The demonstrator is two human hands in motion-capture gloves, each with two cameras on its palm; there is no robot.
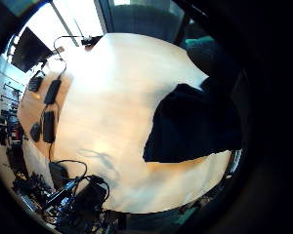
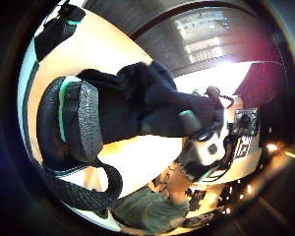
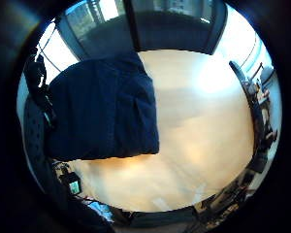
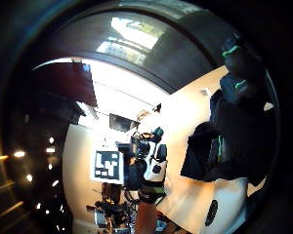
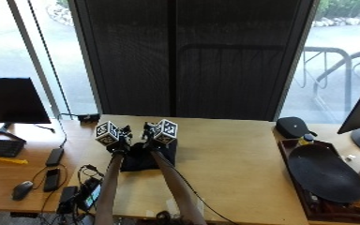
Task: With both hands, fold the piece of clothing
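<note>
Clearly soft, limp, light: dark navy fabric garment (image 5: 144, 160) bunched on pale wooden table (image 5: 230, 164), lifted at near edge. Left hand (image 5: 119, 140) and right hand (image 5: 152, 138) apparently pinching cloth; finger curl unclear. Best taken at corners.

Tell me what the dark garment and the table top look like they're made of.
Garment: soft woven or knit fabric, dark navy to black, matte; it drapes and bunches with no sheen. The exact fibre can't be told.
Table: light wood or wood-look laminate, smooth with a satin finish; pale even tone with soft window glare. Solid wood or veneer can't be told.
</note>
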